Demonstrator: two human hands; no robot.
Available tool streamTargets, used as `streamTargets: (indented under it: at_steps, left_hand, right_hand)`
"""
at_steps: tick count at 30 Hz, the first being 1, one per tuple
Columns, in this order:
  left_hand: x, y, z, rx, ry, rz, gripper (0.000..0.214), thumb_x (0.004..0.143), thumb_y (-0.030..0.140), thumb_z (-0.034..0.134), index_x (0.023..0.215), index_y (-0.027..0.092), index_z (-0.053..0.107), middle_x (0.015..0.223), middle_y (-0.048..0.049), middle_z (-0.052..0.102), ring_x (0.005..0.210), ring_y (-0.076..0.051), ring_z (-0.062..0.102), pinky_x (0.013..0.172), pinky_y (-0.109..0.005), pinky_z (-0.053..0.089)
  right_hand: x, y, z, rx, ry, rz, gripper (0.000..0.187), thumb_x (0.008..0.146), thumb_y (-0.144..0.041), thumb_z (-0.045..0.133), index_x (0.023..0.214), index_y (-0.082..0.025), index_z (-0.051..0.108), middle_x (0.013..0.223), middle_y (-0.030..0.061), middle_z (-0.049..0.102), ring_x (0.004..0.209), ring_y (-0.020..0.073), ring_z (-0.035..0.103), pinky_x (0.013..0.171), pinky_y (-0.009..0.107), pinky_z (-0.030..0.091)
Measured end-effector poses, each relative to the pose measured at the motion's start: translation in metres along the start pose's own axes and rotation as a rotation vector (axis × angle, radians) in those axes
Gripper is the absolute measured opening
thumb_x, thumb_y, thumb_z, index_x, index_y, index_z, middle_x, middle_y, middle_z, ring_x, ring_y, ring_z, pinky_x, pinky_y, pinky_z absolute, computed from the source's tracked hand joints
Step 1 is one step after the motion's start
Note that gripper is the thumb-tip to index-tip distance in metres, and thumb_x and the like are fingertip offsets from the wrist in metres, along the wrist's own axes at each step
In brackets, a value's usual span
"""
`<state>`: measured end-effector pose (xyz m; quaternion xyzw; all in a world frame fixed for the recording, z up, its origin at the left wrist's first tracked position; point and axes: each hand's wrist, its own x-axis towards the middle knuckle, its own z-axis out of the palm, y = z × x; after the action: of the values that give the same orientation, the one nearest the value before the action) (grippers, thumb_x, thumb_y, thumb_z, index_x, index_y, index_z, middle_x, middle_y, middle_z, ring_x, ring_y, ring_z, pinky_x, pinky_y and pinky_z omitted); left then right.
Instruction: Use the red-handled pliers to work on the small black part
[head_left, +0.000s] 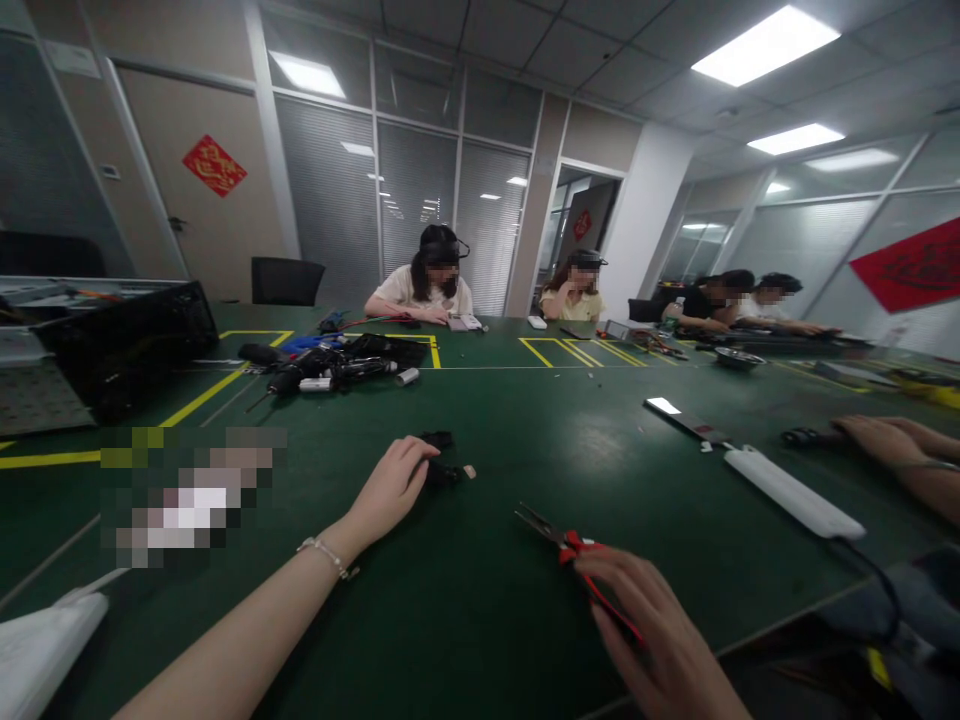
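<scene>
My left hand [394,485], with a bracelet at the wrist, rests at the middle of the green table [495,610]. Its fingers and thumb close on a small black part [444,474], whose near side they partly cover. Another black piece [437,438] lies just behind the fingertips, and a small tan bit [470,471] sits at the right end of the part. In my right hand [656,625] is a pair of needle-nose pliers [566,545] with red handles. The pliers' jaws are slightly apart and point up and left, with nothing between them.
Left of centre lies a pile of black tools [360,360] with a drill. A computer case [150,350] stands far left. A white power strip [791,490] and a phone [682,418] lie right, near another person's hand [892,440] on a black cylinder [814,438]. Several people sit across the table.
</scene>
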<state>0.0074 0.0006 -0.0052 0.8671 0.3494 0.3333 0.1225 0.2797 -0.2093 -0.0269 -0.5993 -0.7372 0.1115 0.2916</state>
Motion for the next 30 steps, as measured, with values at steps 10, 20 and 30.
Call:
streamTargets:
  at_steps: [10, 20, 30]
  left_hand:
    - [-0.002, 0.004, -0.001, 0.022, -0.009, 0.016, 0.022, 0.086, 0.018, 0.035, 0.101, 0.019, 0.051, 0.102, -0.0046, 0.051, 0.097, -0.02, 0.046, 0.084, -0.038, 0.04]
    - [-0.002, 0.002, 0.0, -0.002, 0.013, -0.008, 0.021, 0.085, 0.017, 0.037, 0.1, 0.019, 0.052, 0.101, -0.0044, 0.052, 0.095, -0.019, 0.048, 0.081, -0.036, 0.041]
    - [0.0, 0.001, 0.001, -0.014, 0.028, -0.066, 0.021, 0.085, 0.016, 0.038, 0.1, 0.019, 0.052, 0.099, -0.0039, 0.052, 0.092, -0.018, 0.049, 0.08, -0.035, 0.042]
  right_hand:
    - [0.024, 0.022, 0.018, -0.484, 0.244, 0.116, 0.053, 0.072, -0.049, 0.05, 0.119, -0.025, 0.045, 0.102, 0.0097, 0.056, 0.09, 0.0267, 0.054, 0.071, 0.041, 0.046]
    - [0.087, 0.017, -0.036, 0.274, 0.025, 0.318, 0.054, 0.069, -0.051, 0.052, 0.113, -0.019, 0.051, 0.108, 0.0107, 0.057, 0.097, 0.025, 0.053, 0.085, 0.042, 0.04]
    - [0.197, 0.007, -0.025, 1.12, -0.158, 0.131, 0.045, 0.085, -0.047, 0.023, 0.113, -0.022, 0.048, 0.114, 0.0091, 0.054, 0.104, 0.0207, 0.051, 0.084, 0.045, 0.042]
